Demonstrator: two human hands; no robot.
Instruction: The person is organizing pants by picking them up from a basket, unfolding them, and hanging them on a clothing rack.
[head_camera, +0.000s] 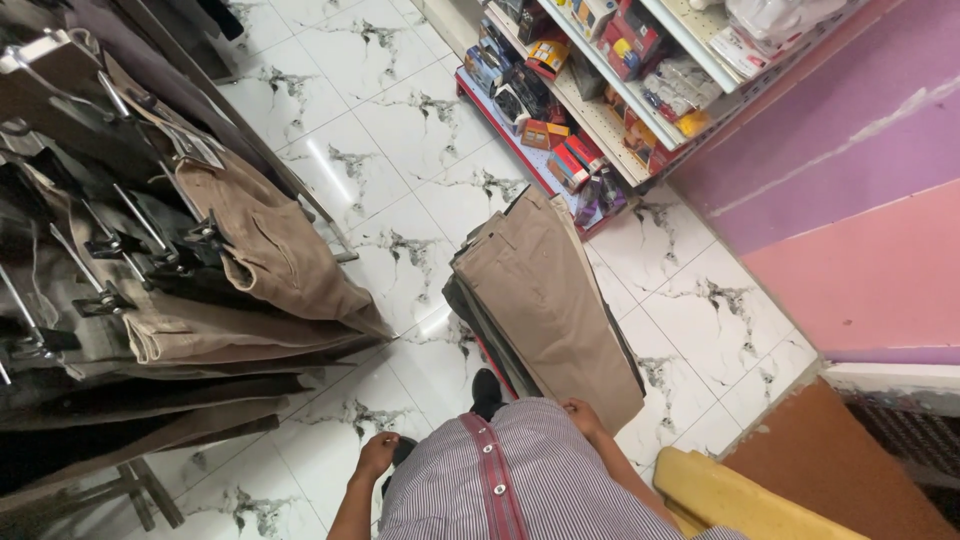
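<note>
1. Tan cloth is the main thing here: a stack of folded trousers (545, 300) hangs from our right side, with a tan pair on top and darker pairs under it, and it reaches down toward the floor.
2. Our right hand (583, 415) is at the lower edge of this stack, near our waist. It seems to be closed on the cloth, but the fingers are mostly hidden, so we cannot tell the grip for sure.
3. Our left hand (377, 455) hangs beside our hip, loosely curled, and it holds nothing that we can see.
4. On our left stands a clothes rack (150, 300) that is already full of trousers on metal clip hangers (130, 245), in brown, tan and black.
5. We judge that much of the work of hanging is done, because the rack carries many pairs. The whole stack at our side is not yet on hangers, so this part is left.
6. The floor (400, 130) is of white tiles with grey marble veins, and it is shiny.
7. Ahead on the right is a shelf unit (590, 110) with small coloured boxes. Beside it the wall (850, 180) is painted purple and pink.
8. A yellow wooden piece (740, 495) lies at the lower right, next to a brown surface.
</note>
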